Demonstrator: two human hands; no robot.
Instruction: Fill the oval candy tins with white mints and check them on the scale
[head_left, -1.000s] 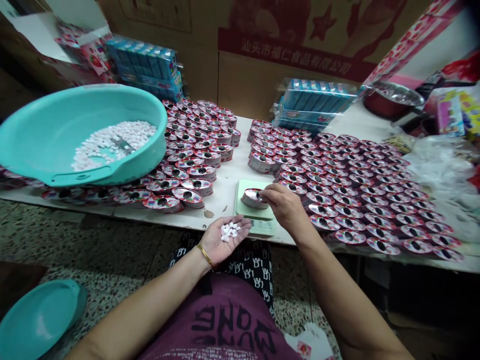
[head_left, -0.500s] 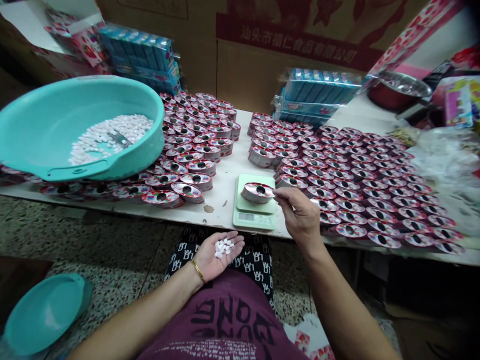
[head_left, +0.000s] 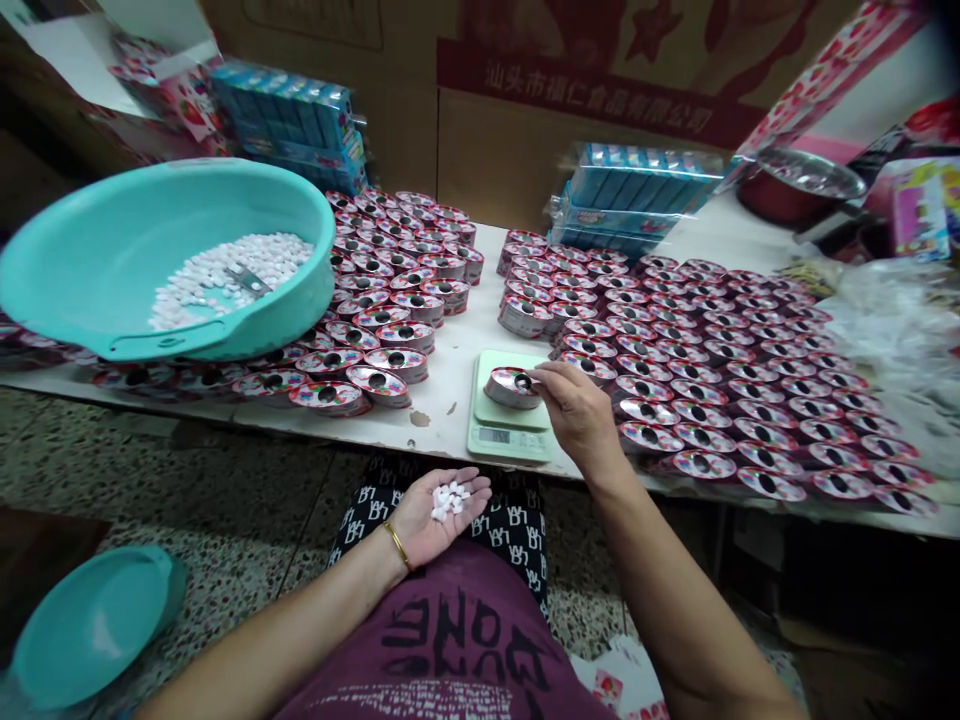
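Observation:
My left hand (head_left: 427,520) lies palm up over my lap, cupping a small heap of white candies (head_left: 450,500). On the table in front of it, a pale green digital scale (head_left: 511,445) carries one oval tin (head_left: 510,388) with a dark round hole in its top. The fingertips of my right hand (head_left: 574,405) are pinched together at that hole, over the tin's right part. Whatever they hold, if anything, is too small to make out. A lit reading shows on the scale's display, but its digits are blurred.
Rows of similar oval tins (head_left: 705,464) stand close on the right, with more tins (head_left: 377,383) on the left. A big turquoise basin (head_left: 90,240) of white candies rests over the left tins. Blue packs (head_left: 637,190) stand behind. Another turquoise basin (head_left: 97,620) is low left.
My right hand has moved left, from the tin's right end to its hole. The left hand keeps its place with the candies. The whole view has shifted slightly.

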